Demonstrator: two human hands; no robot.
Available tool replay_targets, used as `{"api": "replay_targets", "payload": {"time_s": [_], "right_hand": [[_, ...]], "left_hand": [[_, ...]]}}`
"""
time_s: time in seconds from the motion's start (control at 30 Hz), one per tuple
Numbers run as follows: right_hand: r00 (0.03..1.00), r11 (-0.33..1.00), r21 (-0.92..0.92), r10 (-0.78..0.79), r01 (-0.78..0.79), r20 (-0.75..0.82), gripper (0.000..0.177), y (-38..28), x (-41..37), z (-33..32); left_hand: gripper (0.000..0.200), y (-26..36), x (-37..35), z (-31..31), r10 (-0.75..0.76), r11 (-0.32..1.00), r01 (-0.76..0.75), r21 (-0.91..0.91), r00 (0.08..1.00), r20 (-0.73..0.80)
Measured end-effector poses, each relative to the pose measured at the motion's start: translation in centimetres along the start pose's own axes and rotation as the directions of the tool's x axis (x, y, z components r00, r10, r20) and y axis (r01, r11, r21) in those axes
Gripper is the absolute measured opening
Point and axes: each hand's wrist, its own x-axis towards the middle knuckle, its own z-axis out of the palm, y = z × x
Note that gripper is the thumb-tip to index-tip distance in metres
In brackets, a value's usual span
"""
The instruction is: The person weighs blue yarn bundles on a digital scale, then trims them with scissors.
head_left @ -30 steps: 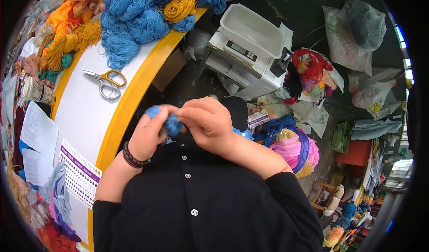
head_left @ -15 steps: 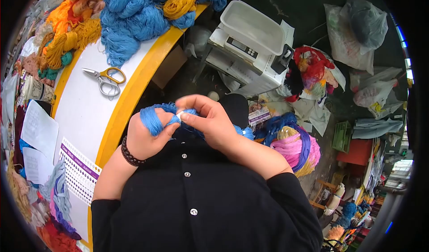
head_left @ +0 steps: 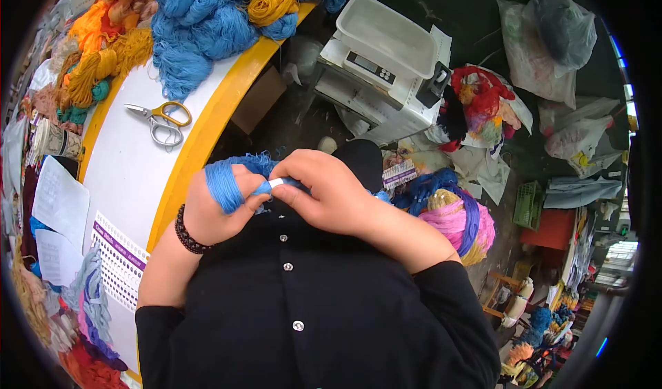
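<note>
A skein of blue thread (head_left: 222, 186) is looped over the back of my left hand (head_left: 214, 210), whose fingers close on the strands. My right hand (head_left: 321, 189) pinches the bunched thread just beside a small white band (head_left: 276, 182) around it. Both hands meet in front of the black shirt. Loose blue strands stick up behind the fingers, and part of the skein is hidden under the right hand. Scissors (head_left: 162, 121) with one yellow and one grey handle lie on the white table (head_left: 127, 161), beyond my left hand.
Blue yarn (head_left: 200, 31) and orange yarn (head_left: 89, 27) heap at the table's far end. A punched thread card (head_left: 118, 261) lies near its left edge. A scale with a white tray (head_left: 386, 34) stands ahead. Pink yarn (head_left: 448, 220) sits to the right, plastic bags (head_left: 545, 51) farther off.
My right fingers have shifted from over the white band to just right of it, so the band shows more fully. The left hand has moved slightly left with the skein.
</note>
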Motion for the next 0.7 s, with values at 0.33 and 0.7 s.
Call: {"api": "replay_targets", "payload": {"time_s": [0.33,0.7], "right_hand": [[0.857,0.884,0.145,0.373,-0.444,0.354,0.023,5.3,-2.8,-3.5],[0.453,0.716,-0.096,0.326,-0.691,-0.830,0.040,5.1,-19.7,-17.5]], "left_hand": [[0.007,-0.7,-0.4,-0.7,-0.073,0.996,0.066,-0.067,0.991,-0.111],[0.057,-6.6,-1.2,-5.7,-0.493,0.621,0.666,-0.412,0.741,0.456]]}}
